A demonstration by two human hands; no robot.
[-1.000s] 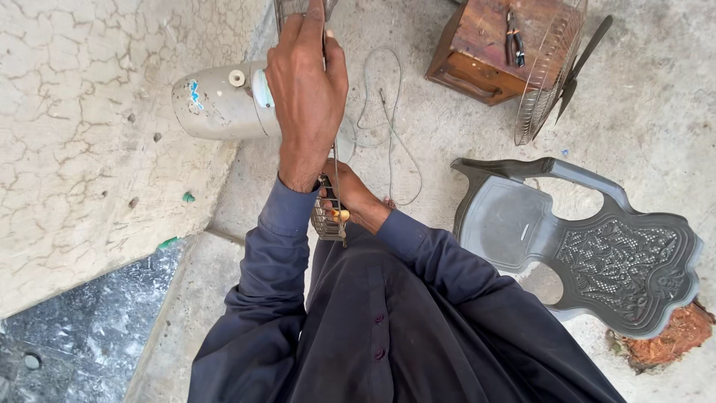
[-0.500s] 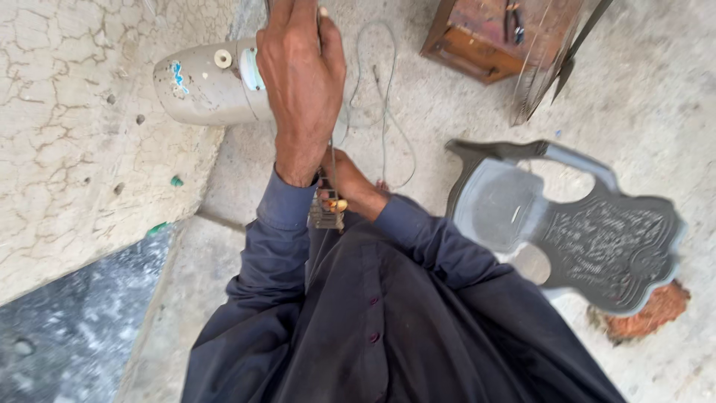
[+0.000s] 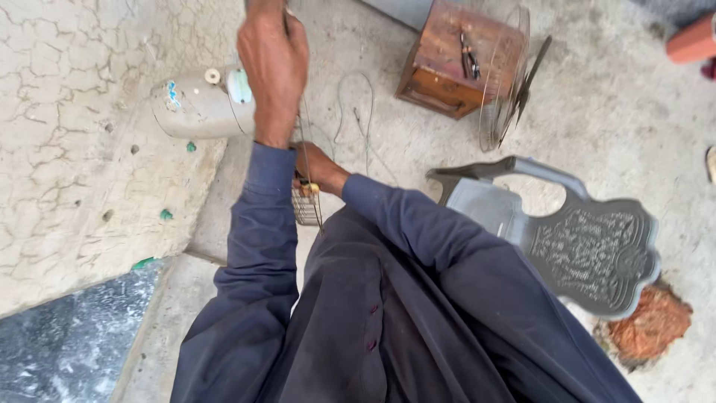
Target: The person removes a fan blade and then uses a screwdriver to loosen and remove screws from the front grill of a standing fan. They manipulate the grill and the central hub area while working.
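Up top, left hand (image 3: 273, 63) fist-clamped on thin wire (image 3: 309, 164); right hand (image 3: 317, 173) grips small wire cage (image 3: 304, 209).

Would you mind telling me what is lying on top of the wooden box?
A pair of pliers lies on the wooden box. A wire fan guard leans against its right side and hides that edge.

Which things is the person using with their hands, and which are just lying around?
In use:
left hand, raised, pulling thin wire
right hand on small wire-wound part

Lying about:
cream motor housing
wooden box
fan guard
grey plastic chair
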